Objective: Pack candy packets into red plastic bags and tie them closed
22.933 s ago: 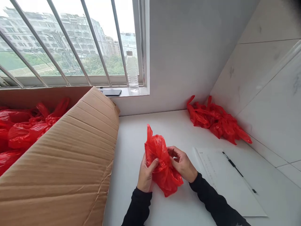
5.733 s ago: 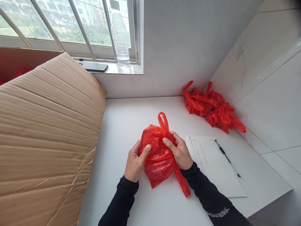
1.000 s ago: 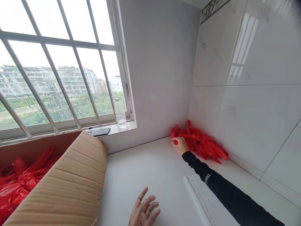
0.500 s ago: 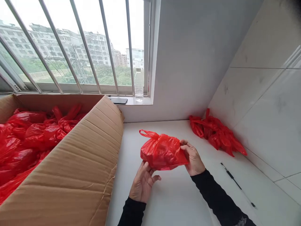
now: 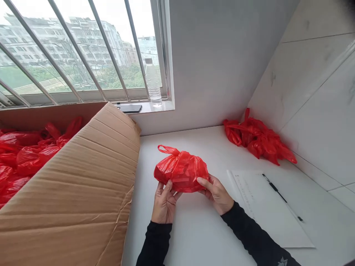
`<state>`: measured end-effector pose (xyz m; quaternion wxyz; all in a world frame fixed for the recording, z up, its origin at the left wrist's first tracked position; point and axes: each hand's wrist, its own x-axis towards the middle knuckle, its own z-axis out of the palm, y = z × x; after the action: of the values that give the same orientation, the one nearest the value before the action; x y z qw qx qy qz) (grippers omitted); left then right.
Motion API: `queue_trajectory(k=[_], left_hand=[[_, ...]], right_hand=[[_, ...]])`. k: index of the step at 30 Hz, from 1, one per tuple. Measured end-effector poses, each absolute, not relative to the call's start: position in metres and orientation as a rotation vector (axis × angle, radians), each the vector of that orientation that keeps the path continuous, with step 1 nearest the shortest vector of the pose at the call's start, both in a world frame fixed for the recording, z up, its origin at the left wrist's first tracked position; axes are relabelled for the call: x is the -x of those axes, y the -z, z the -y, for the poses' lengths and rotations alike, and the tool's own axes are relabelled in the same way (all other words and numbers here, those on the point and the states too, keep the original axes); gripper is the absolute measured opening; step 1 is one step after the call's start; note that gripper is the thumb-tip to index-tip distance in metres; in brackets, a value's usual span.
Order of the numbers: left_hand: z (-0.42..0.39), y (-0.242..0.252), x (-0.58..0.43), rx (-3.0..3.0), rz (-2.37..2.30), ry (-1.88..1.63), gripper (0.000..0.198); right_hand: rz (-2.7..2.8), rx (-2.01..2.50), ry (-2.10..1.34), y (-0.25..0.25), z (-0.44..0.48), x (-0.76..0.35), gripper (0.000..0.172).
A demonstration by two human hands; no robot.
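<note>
Nearest us, our black sleeves reach in over the near edge of the white table. Our left hand cups the lower left of a red plastic bag, its thumb on the front; our right hand is clamped on the bag's lower right end, thumb in front, fingers behind. Between them we hold the bag over the middle of the table, its looped handle sticking out toward the far left corner.

Along the table's left side we see a cardboard box filled with red bags. Toward the right edge lies a notepad with rows of writing, a pen along its right side. In the far right corner we see a heap of red bags. Beyond the far edge, a clear bottle stands on the windowsill, before the barred window.
</note>
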<state>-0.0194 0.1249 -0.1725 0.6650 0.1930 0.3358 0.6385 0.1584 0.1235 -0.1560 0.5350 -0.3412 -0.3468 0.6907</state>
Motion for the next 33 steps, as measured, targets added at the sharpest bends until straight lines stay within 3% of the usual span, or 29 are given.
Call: queue_trajectory(k=[9, 20, 25, 30, 33], left_hand=[[-0.122, 0.166, 0.016, -0.451, -0.782, -1.385, 0.028], [-0.116, 0.169, 0.004, -0.698, -1.05, -1.476, 0.051], [-0.112, 0.163, -0.001, -0.781, -1.068, -1.465, 0.047], [-0.11, 0.162, -0.003, -0.908, -1.097, -1.424, 0.038], [-0.11, 0.165, -0.001, -0.946, -1.099, -1.424, 0.036]], right_hand=[[0.82, 0.898, -1.552, 0.158, -0.128, -0.168, 0.04], [0.872, 0.902, -1.589, 0.148, -0.123, -0.171, 0.041], [0.895, 0.913, -1.493, 0.145, -0.123, -0.17, 0.035], [1.0, 0.89, -1.406, 0.145, -0.124, -0.168, 0.049], [1.016, 0.908, -1.45, 0.148, -0.124, -0.168, 0.043]])
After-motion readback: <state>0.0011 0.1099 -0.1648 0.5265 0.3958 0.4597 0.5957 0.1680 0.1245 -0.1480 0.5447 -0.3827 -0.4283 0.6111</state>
